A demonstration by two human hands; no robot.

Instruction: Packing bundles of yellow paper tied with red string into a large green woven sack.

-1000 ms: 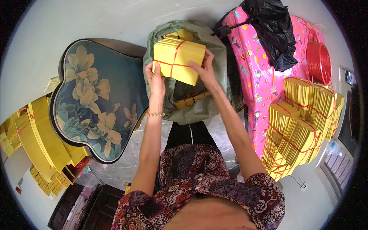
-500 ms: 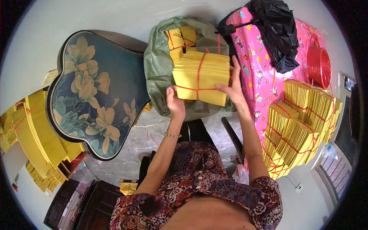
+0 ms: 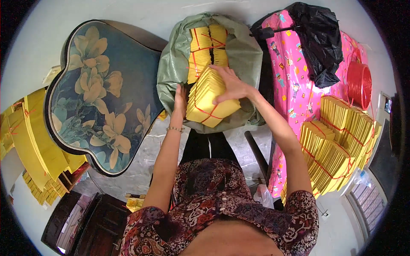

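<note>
A bundle of folded yellow paper (image 3: 209,96), tied crosswise with red string, sits tilted in the mouth of a green woven sack (image 3: 244,68). My right hand (image 3: 232,85) reaches over from the right and grips it, thumb on the near side and fingers across its top. Straight-fingered, my left hand (image 3: 180,104) lies along the sack's left inner side, close to the bundle's left edge; whether it touches the bundle I cannot tell. Deeper in the sack, several similar tied yellow bundles (image 3: 200,64) stand packed together.
On the left stands a dark blue flowered board (image 3: 100,98). To the right, a pink patterned surface (image 3: 286,85) bears a black plastic bag (image 3: 320,47), a red string roll (image 3: 358,85) and stacked yellow bundles (image 3: 329,149). More yellow paper (image 3: 42,136) lies far left.
The bundle has turned and come lower and left into the sack's mouth. My right hand has shifted from its right side to its top; my left hand has slid left, off its front corner.
</note>
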